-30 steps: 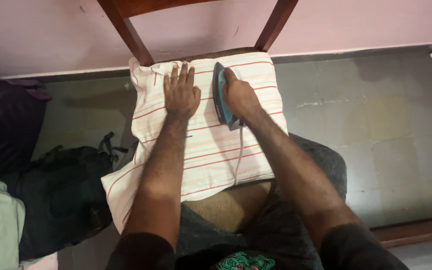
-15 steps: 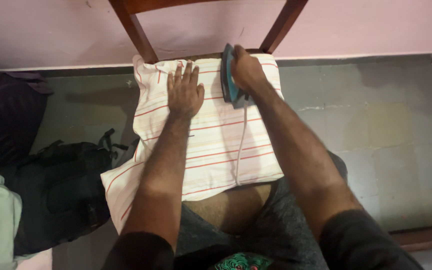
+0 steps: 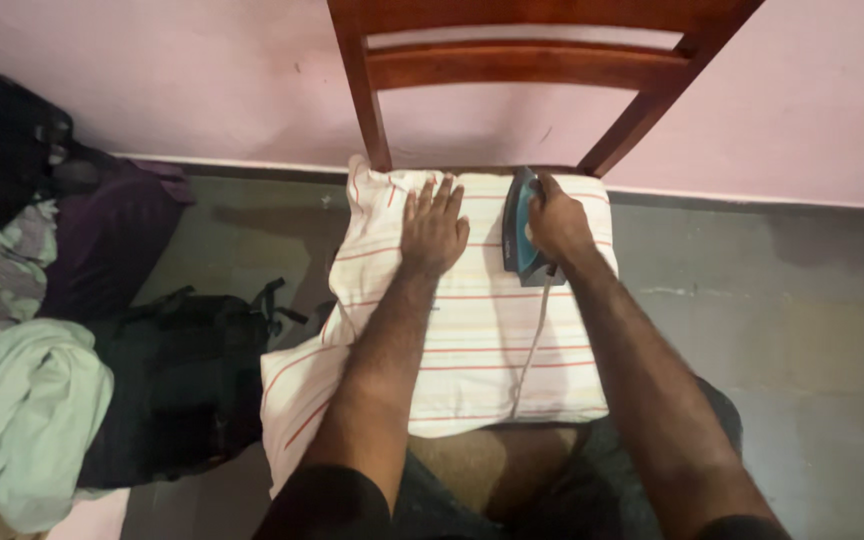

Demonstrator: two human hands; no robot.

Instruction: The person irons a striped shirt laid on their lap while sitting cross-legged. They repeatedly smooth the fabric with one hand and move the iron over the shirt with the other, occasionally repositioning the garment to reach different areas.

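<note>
Striped cloth [image 3: 472, 330] spread over wooden chair [image 3: 542, 60] seat. Left hand [image 3: 432, 228] flat, fingers spread, pinning it. Right hand [image 3: 557, 222] clenched on teal iron [image 3: 522, 240], which has slid from mid-cloth to far edge; stroke apparently finishing.

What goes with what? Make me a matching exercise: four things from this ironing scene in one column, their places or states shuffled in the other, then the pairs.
1. iron
2. left hand
3. black bag
4. pale green garment

A. on the floor beside the chair
B. flat on the striped cloth
C. heaped at the far left
D. gripped by the right hand

Pairs: 1-D, 2-B, 3-A, 4-C
</note>
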